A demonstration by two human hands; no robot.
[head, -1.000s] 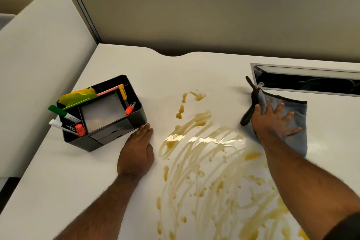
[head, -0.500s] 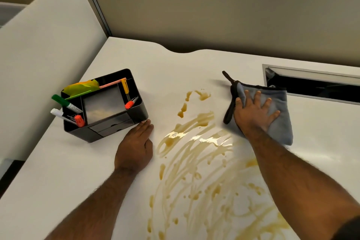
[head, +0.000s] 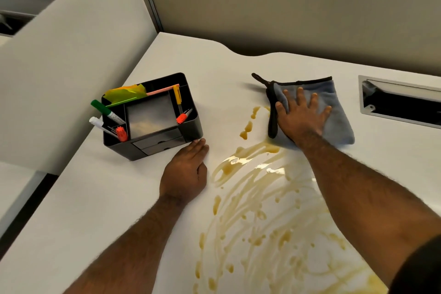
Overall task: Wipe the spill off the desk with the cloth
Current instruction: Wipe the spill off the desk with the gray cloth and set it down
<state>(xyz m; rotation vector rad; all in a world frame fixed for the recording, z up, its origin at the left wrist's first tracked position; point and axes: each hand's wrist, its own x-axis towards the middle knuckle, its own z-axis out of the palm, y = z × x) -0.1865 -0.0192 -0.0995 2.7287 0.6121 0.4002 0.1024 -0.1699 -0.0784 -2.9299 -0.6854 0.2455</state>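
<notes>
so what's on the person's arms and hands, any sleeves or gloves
Both hands are bare: no gloves, rings or watch show on the left hand or the right hand. The forearms are uncovered and hairy. A dark sleeve edge shows only high on the right arm; none is in view on the left.

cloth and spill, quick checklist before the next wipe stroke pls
1. Right hand flat on the blue cloth: ok.
2. Cloth lies on the desk at the spill's far edge: ok.
3. Spill cleared: not ok, streaks and drops remain.
4. Black organizer clear of the liquid: ok.
5. Left hand off the wet patch: ok, though close.
6. Cloth's underside, how soaked: cannot tell.
</notes>
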